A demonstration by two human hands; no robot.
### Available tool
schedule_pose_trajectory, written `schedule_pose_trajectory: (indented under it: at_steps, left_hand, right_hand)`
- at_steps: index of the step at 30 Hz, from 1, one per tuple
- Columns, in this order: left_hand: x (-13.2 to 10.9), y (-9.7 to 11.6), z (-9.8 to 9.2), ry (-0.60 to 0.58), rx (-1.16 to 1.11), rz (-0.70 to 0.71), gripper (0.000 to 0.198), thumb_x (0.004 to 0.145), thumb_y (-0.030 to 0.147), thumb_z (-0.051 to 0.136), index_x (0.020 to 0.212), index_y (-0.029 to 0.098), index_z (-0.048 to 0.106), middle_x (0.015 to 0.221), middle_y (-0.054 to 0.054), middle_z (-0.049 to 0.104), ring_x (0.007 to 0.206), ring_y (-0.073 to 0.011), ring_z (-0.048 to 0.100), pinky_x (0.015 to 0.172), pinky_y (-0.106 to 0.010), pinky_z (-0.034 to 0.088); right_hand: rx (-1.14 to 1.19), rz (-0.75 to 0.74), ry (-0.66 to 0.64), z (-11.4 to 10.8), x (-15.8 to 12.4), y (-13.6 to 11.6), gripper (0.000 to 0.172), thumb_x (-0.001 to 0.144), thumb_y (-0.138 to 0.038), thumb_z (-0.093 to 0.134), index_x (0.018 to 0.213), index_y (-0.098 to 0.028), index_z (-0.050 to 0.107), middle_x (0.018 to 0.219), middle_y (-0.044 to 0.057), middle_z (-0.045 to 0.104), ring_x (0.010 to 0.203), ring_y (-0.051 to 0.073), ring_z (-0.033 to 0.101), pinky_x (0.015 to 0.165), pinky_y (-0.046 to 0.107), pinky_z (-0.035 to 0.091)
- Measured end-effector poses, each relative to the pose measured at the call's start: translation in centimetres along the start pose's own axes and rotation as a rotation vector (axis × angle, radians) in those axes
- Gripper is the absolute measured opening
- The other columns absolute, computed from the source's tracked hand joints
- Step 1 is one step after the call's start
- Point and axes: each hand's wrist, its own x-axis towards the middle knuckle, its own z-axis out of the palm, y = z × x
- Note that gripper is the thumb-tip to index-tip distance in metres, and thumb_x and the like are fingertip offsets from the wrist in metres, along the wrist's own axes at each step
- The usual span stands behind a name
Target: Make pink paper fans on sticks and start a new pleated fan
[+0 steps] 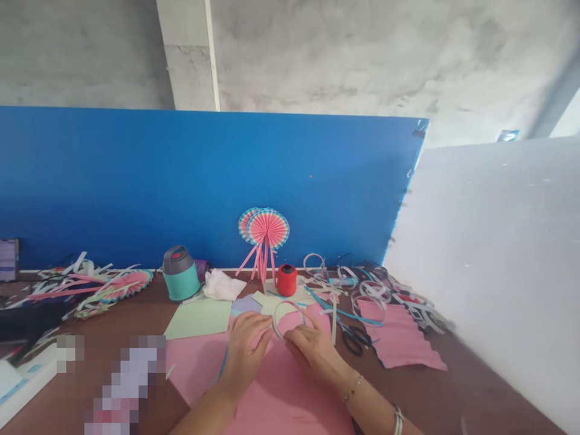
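A thin pale ring that looks like a nearly used-up roll of tape (pixel 276 315) is held upright between my hands, above pink paper (pixel 290 396). My right hand (pixel 312 349) grips its lower right side with curled fingers. At the ring's left edge, my left hand (pixel 247 345) has its thumb and fingertips drawn together; a pale bit seems to be pinched there, too small to make out. Black-handled scissors (pixel 354 340) lie right of my right hand. A pale green sheet (pixel 199 320) lies beyond my left hand.
Pink round paper fans (pixel 268 227) lean against the blue partition (pixel 136 181). Before them stands a red container (pixel 287 281); a teal jug (pixel 181 280) is left. Pleated pink paper (pixel 401 338) and tangled tape rings (pixel 376 293) lie right. Paper strips (pixel 84 269) crowd the far left.
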Motion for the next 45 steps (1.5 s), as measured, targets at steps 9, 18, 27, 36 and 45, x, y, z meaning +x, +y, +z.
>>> schedule_pose_trajectory:
  at_steps: [9,18,27,36,45]
  left_hand:
    - [0.4,0.4,-0.4,0.025,-0.081,-0.132,0.019,0.089,0.029,0.043,0.079,0.023,0.057,0.093,-0.005,0.067,0.096,-0.0212,0.057,0.091,-0.04,0.039]
    - [1.6,-0.4,-1.8,0.069,-0.098,-0.397,0.021,0.08,0.038,0.047,0.073,0.022,0.059,0.08,-0.004,0.065,0.086,-0.0244,0.058,0.076,-0.036,0.045]
    - [2.4,-2.5,-2.6,0.143,-0.126,-0.461,0.026,0.074,0.043,0.048,0.068,0.021,0.059,0.075,-0.004,0.064,0.077,-0.0233,0.061,0.068,-0.033,0.048]
    - [2.3,-3.5,-2.5,0.199,-0.116,-0.434,0.023,0.075,0.042,0.052,0.07,0.021,0.06,0.076,-0.003,0.065,0.076,-0.0221,0.062,0.071,-0.032,0.048]
    - [2.3,-3.6,-2.6,0.192,-0.129,-0.418,0.024,0.075,0.042,0.052,0.07,0.02,0.061,0.077,-0.003,0.066,0.077,-0.0226,0.062,0.072,-0.032,0.047]
  right_hand:
    - [-0.143,0.121,0.02,0.3,-0.1,1.1,0.026,0.094,-0.027,0.037,0.077,-0.02,0.056,0.065,0.001,0.064,0.063,0.016,0.058,0.098,0.045,0.026]
    - [-0.07,0.242,-0.031,-1.5,-0.6,3.4,0.031,0.095,-0.028,0.031,0.077,-0.021,0.057,0.073,0.002,0.065,0.071,0.015,0.057,0.088,0.037,0.03]
    - [-0.056,0.322,0.014,-2.4,-1.1,5.2,0.028,0.093,-0.022,0.035,0.094,-0.024,0.063,0.097,0.004,0.07,0.091,0.018,0.06,0.095,0.04,0.025]
    - [-0.004,0.371,0.078,-2.6,-1.3,5.6,0.028,0.09,-0.024,0.038,0.092,-0.023,0.066,0.084,0.006,0.07,0.079,0.019,0.058,0.09,0.043,0.029]
    - [-0.009,0.351,0.061,-2.3,-1.5,6.2,0.029,0.087,-0.018,0.039,0.096,-0.022,0.066,0.084,0.005,0.068,0.082,0.019,0.057,0.091,0.043,0.028]
